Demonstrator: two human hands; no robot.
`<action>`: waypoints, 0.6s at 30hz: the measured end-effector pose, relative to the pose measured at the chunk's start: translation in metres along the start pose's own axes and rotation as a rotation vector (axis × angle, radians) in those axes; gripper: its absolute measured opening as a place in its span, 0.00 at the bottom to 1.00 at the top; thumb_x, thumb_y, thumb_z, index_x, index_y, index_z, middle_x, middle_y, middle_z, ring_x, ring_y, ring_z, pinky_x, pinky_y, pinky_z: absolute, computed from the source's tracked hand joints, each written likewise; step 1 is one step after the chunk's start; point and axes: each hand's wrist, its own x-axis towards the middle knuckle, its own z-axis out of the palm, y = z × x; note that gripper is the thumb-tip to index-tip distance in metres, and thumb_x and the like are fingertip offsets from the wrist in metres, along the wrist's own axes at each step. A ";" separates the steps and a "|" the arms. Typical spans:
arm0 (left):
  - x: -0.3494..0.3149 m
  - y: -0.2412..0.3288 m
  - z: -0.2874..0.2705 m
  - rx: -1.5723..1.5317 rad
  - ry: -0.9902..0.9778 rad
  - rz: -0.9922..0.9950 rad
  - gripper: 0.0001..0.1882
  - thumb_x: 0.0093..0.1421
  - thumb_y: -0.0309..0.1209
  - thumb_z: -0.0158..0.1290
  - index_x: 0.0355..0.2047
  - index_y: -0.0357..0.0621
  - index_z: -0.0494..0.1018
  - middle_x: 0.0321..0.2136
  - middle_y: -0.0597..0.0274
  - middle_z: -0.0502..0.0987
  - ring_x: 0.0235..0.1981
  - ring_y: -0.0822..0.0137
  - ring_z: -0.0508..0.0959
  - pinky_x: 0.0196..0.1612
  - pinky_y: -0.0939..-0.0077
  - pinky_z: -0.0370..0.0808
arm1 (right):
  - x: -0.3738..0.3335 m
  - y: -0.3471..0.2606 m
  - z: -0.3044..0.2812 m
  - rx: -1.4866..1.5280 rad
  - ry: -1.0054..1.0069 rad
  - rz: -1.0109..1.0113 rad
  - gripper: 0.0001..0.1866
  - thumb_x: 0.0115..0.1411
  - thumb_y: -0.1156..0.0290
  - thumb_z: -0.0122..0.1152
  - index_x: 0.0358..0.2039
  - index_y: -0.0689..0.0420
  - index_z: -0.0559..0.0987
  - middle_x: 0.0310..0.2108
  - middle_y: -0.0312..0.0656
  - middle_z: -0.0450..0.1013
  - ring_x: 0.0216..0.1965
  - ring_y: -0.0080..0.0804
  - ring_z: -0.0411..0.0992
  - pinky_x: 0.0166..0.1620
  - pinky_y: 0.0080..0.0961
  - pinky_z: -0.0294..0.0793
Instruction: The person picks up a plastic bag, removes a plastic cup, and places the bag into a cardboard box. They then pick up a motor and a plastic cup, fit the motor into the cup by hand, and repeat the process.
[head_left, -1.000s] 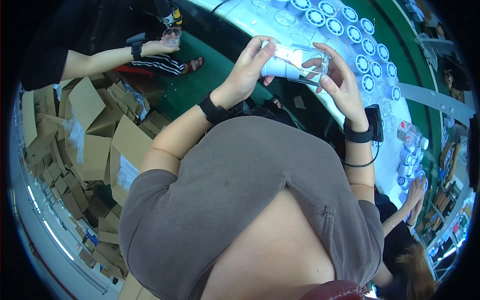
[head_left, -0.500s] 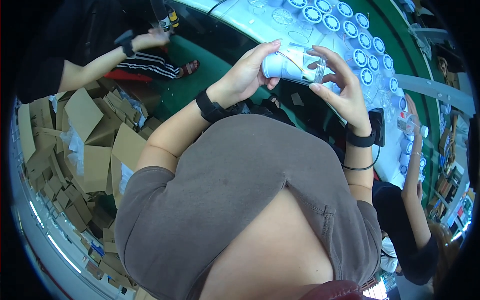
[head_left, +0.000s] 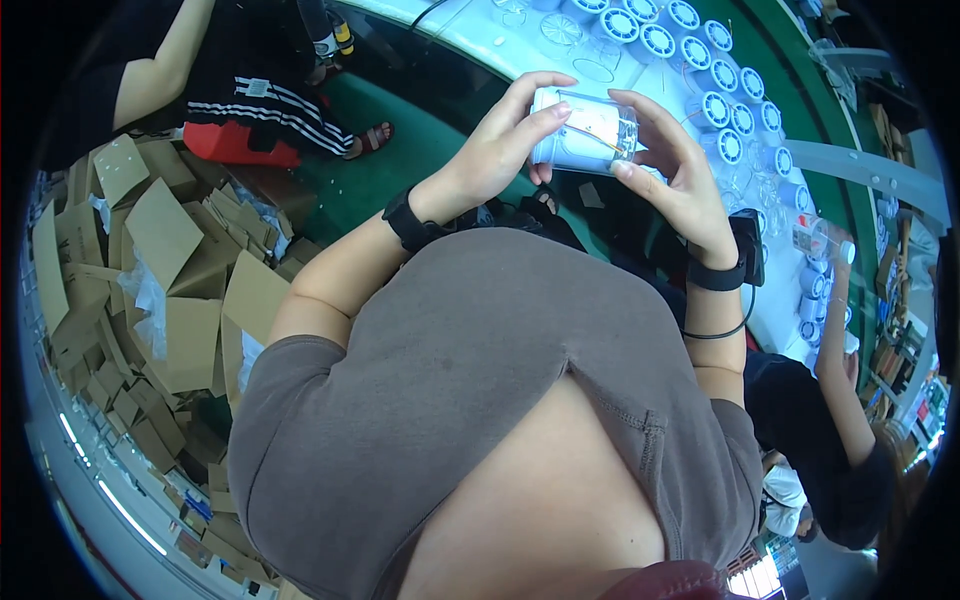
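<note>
Between my hands, level in front of me, is a white cylindrical housing (head_left: pixel 575 150) with thin coloured wires along its side. A clear plastic cup (head_left: pixel 627 135) surrounds its right end. My left hand (head_left: pixel 500 150) grips the housing's left end, with the thumb over its top and the fingers behind. Curled around the cup's end, my right hand (head_left: pixel 680 180) presses it between thumb and fingers. Beyond them, several similar white cylinders (head_left: pixel 657 40) with vented, wheel-like ends stand on the white table (head_left: pixel 470 35).
Loose clear cups (head_left: pixel 592 70) lie at the table's far side. To the left are open cardboard boxes (head_left: pixel 195 330) and a red stool (head_left: pixel 235 145) beneath a seated person. At right, another person's arm (head_left: pixel 835 340) holds a clear container (head_left: pixel 820 238). A cable (head_left: pixel 725 335) hangs at my right wrist.
The housing sits deeper inside the clear cup, and my hands are closer together. My left thumb has shifted onto the housing's top. The person at left has drawn an arm back.
</note>
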 end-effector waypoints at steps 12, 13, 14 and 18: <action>-0.003 0.001 0.004 0.141 0.107 0.073 0.21 0.53 0.40 0.46 0.41 0.39 0.60 0.26 0.58 0.69 0.17 0.77 0.69 0.18 0.89 0.65 | 0.000 -0.009 0.001 -0.879 0.331 -0.573 0.14 0.44 0.74 0.56 0.35 0.58 0.72 0.44 0.44 0.64 0.47 0.39 0.61 0.44 0.31 0.62; -0.003 0.001 0.004 0.220 0.125 0.084 0.22 0.52 0.41 0.48 0.41 0.38 0.60 0.26 0.57 0.70 0.19 0.76 0.70 0.19 0.88 0.66 | 0.001 -0.012 0.003 -0.961 0.328 -0.578 0.12 0.43 0.75 0.56 0.31 0.58 0.72 0.42 0.43 0.65 0.47 0.40 0.61 0.44 0.31 0.62; -0.002 0.000 0.004 0.218 0.121 0.083 0.22 0.52 0.41 0.48 0.41 0.38 0.60 0.26 0.57 0.70 0.19 0.76 0.70 0.19 0.88 0.66 | 0.002 -0.015 0.005 -1.046 0.324 -0.581 0.10 0.42 0.76 0.56 0.28 0.58 0.73 0.41 0.43 0.65 0.47 0.40 0.61 0.44 0.32 0.61; 0.002 -0.007 0.002 0.521 0.197 0.240 0.26 0.49 0.45 0.51 0.39 0.36 0.61 0.27 0.54 0.71 0.25 0.71 0.72 0.25 0.82 0.69 | 0.005 -0.015 0.011 -1.204 0.292 -0.562 0.07 0.40 0.77 0.56 0.24 0.59 0.72 0.38 0.42 0.66 0.46 0.39 0.62 0.44 0.33 0.60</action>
